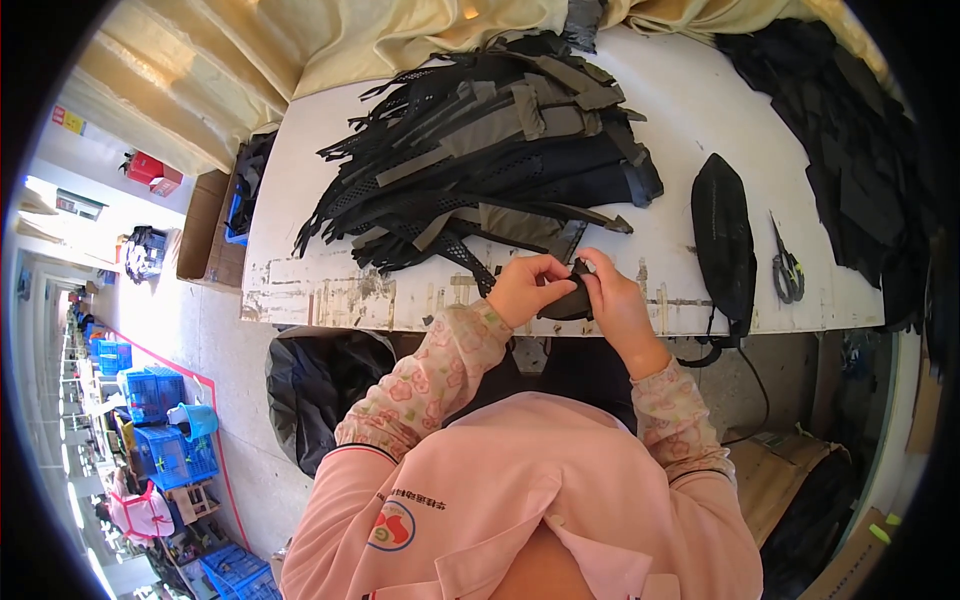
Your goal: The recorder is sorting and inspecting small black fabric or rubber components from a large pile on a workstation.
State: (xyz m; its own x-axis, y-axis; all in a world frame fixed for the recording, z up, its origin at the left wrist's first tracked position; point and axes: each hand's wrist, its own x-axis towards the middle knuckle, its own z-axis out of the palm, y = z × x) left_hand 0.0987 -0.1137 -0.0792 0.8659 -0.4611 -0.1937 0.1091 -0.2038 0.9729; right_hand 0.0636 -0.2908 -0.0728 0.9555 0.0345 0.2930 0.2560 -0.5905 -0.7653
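Both my hands meet at the near edge of a white worktable (690,110). My left hand (525,287) and my right hand (612,300) pinch one small black fabric piece (570,302) between them, held just over the table's front edge. A black mesh strap runs from that piece back toward a big heap of black and olive fabric strips (500,150) lying behind my hands. My sleeves are pink with a flower print.
A long black padded piece (722,240) lies right of my hands, with scissors (786,268) beside it. More black cut pieces (860,150) pile at the far right. A black bag (315,385) sits under the table; blue crates (160,420) stand on the floor at left.
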